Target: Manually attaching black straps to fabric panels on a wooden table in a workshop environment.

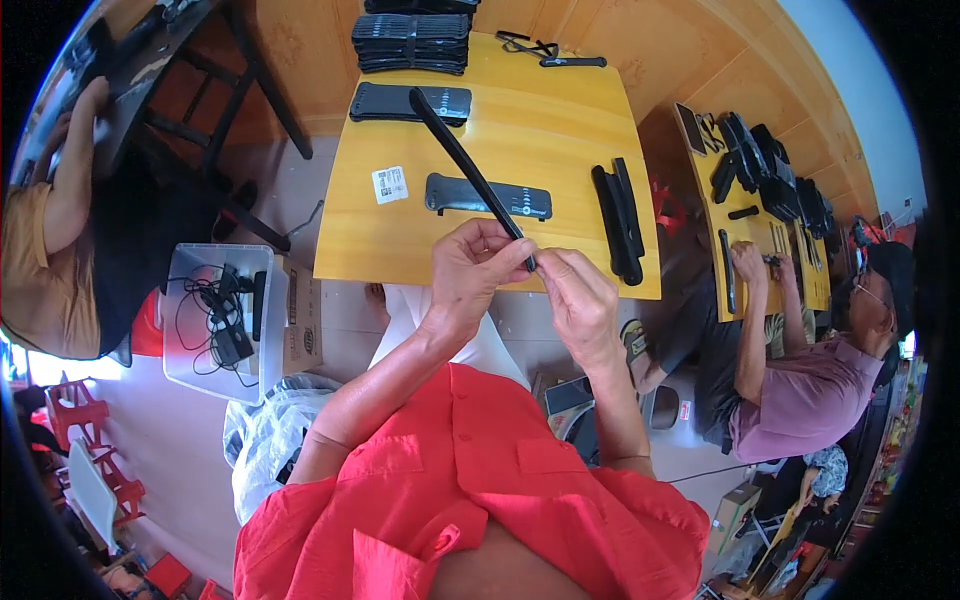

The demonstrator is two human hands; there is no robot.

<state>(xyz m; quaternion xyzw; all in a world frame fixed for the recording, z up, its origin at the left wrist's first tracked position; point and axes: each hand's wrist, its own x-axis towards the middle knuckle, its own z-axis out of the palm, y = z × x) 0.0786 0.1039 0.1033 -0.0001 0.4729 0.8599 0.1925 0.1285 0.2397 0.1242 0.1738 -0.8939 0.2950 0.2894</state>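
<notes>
A long, narrow black plastic strip (pixel 462 160) slants up and away over the near half of the yellow wooden table. My left hand (pixel 465 275) is closed round its near end, thumb along it. At the tip of that same end, the fingers of my right hand (pixel 580 305) are pinched together; whether they hold a smaller part there is hidden. Beneath the strip lies a flat dark panel (pixel 535 202) with rounded ends. More long black strips (pixel 608 225) rest near the table's right edge.
Bundled black panels (pixel 412 45) are stacked at the far left of the table (pixel 560 120), near a white label (pixel 390 185). A clear bin (pixel 180 345) of cables stands on the floor at left. A co-worker (pixel 810 400) sits at another table on the right.
</notes>
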